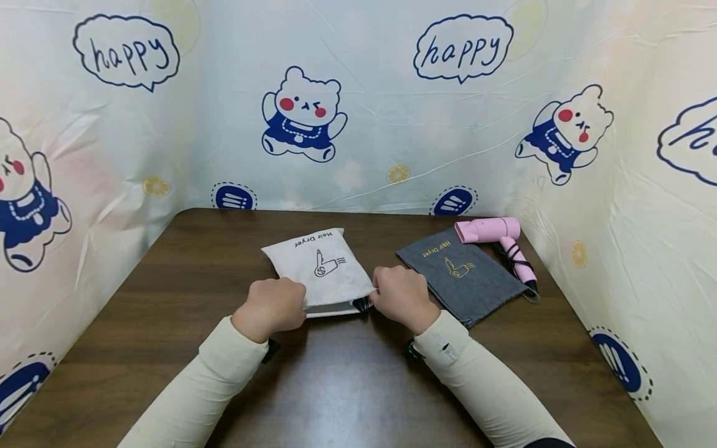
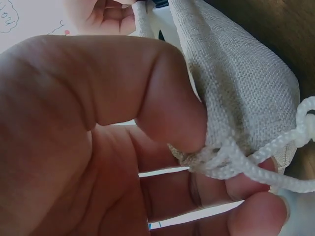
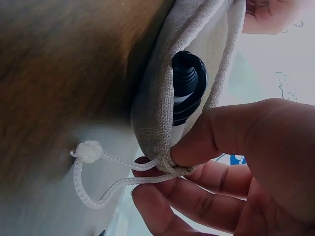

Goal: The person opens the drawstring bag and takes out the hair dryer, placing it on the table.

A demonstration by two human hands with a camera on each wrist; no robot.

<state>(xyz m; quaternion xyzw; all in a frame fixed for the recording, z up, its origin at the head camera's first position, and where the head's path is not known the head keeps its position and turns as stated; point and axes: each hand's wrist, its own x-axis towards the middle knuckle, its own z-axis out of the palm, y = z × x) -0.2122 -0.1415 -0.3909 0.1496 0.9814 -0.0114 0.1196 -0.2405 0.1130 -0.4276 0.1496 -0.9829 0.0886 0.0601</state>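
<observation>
A white drawstring bag (image 1: 305, 264) printed "Hair Dryer" lies on the table, its mouth toward me and parted. My left hand (image 1: 271, 307) pinches the left corner of that mouth between thumb and fingers. At the opposite corner my right hand (image 1: 404, 296) pinches the cloth beside the drawstring. White cord (image 2: 263, 167) hangs from the left corner, and a knotted loop of cord (image 3: 88, 151) dangles from the right one. Inside the opening shows a black ribbed cord end (image 3: 187, 86) with a coiled cable; the rest of the contents is hidden by the cloth.
To the right lies a flat dark grey bag (image 1: 467, 286), also printed "Hair Dryer". A pink hair dryer (image 1: 487, 230) with black cord around its handle rests partly on its far corner. A patterned curtain (image 1: 370, 124) stands behind the brown table (image 1: 185, 280) and along its sides.
</observation>
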